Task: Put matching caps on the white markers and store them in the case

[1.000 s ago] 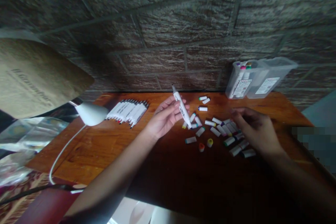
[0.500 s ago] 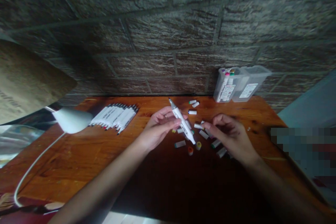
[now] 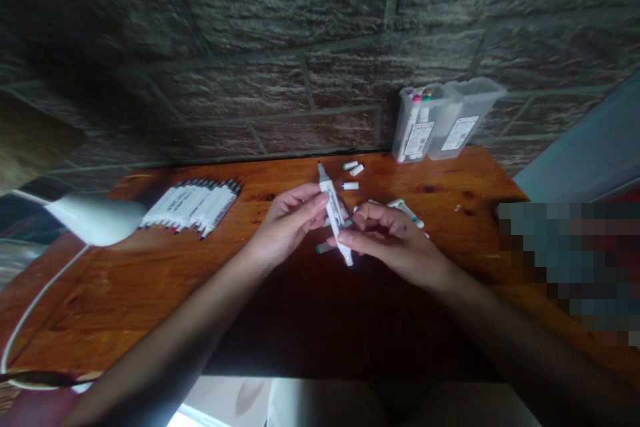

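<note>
A white marker [image 3: 334,211] with an uncapped dark tip at its upper end is held at a slant above the table. My left hand [image 3: 295,217] pinches its upper half between thumb and fingers. At the lower half, my right hand [image 3: 387,233] is closed with thumb and a fingertip on either side of the barrel. Short marker caps lie around and beneath my hands, among them a white cap with a blue end [image 3: 351,185] and one with a teal end [image 3: 325,248]; my right hand covers part of this scatter.
On the left, a row of white markers [image 3: 193,205] with dark tips lies on the wooden table [image 3: 125,293]. A white lamp base [image 3: 100,219] with a cord stands beyond it. Clear plastic cases [image 3: 445,123], one holding several markers, stand against the stone wall [image 3: 345,73].
My right hand has moved left from the scattered caps onto the marker's lower half. My left hand still holds the marker, now more upright. The whole view has shifted.
</note>
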Demonstrator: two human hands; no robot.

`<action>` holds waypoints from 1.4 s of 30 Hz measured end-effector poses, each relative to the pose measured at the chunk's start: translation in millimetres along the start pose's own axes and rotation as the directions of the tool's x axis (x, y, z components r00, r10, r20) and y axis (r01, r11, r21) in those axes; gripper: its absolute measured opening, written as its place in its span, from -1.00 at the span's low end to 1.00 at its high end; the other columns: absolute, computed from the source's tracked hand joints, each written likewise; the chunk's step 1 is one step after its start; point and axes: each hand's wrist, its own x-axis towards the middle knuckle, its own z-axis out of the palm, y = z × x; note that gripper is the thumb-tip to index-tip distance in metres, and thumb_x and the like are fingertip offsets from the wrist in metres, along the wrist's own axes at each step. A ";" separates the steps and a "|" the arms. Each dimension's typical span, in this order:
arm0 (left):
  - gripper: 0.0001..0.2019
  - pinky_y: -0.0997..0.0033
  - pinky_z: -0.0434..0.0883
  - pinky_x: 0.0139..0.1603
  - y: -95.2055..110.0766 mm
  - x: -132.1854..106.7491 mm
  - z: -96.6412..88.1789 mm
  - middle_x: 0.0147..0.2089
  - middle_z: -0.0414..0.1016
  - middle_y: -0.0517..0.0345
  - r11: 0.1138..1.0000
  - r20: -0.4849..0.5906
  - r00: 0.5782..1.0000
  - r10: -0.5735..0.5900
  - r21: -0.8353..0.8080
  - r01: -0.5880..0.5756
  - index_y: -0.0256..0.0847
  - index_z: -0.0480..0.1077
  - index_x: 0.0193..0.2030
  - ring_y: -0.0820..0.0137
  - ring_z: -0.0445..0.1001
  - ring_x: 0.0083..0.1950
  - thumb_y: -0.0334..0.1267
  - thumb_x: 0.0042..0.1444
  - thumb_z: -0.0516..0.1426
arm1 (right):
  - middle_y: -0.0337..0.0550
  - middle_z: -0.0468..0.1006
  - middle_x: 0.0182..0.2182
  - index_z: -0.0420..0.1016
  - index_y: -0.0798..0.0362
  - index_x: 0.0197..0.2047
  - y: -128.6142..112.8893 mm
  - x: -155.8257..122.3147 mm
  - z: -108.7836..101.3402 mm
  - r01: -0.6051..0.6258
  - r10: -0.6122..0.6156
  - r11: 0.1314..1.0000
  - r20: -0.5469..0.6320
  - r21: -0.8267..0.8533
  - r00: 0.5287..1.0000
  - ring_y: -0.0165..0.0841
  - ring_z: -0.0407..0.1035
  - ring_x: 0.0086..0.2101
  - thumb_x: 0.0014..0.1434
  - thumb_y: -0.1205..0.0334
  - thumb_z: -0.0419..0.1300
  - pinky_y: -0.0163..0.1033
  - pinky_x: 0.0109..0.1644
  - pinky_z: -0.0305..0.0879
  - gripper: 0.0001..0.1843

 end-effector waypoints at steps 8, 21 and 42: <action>-0.75 0.60 0.36 -0.43 1.9 1.1 1.2 -0.47 0.50 0.21 0.999 -0.058 0.998 -0.027 0.044 0.029 -0.23 0.60 -0.24 0.56 0.37 -0.47 -0.16 -0.04 0.39 | -0.34 0.49 -0.52 0.37 0.07 -0.45 -0.2 -0.6 -1.9 0.018 -0.016 0.998 -0.041 0.055 0.999 -0.51 0.36 -0.51 0.05 0.11 0.42 -0.36 -0.43 0.31 -0.67; -0.88 0.50 0.40 -0.33 12.2 -6.0 -3.3 -0.34 0.63 0.07 0.776 0.135 0.980 0.149 0.598 -0.200 -0.23 0.62 -0.28 0.42 0.51 -0.37 -0.25 0.05 0.33 | -0.29 0.63 -0.40 0.47 -0.01 -0.24 0.4 1.3 -24.1 0.100 -0.058 0.946 -0.143 0.309 0.988 -0.59 0.13 -0.60 0.10 0.14 0.40 -0.44 -0.57 -0.03 -0.77; -0.84 0.47 0.44 -0.23 6.3 -9.8 -10.2 -0.25 0.62 0.07 0.493 0.515 0.857 0.009 0.744 -0.452 -0.18 0.57 -0.13 0.36 0.56 -0.28 -0.32 0.14 0.26 | -0.23 0.67 -0.34 0.53 -0.04 -0.24 -12.3 -1.1 -37.0 0.094 -0.033 0.946 -0.195 0.309 0.980 -0.54 -0.13 -0.63 0.06 0.02 0.34 -0.33 -0.57 -0.11 -0.75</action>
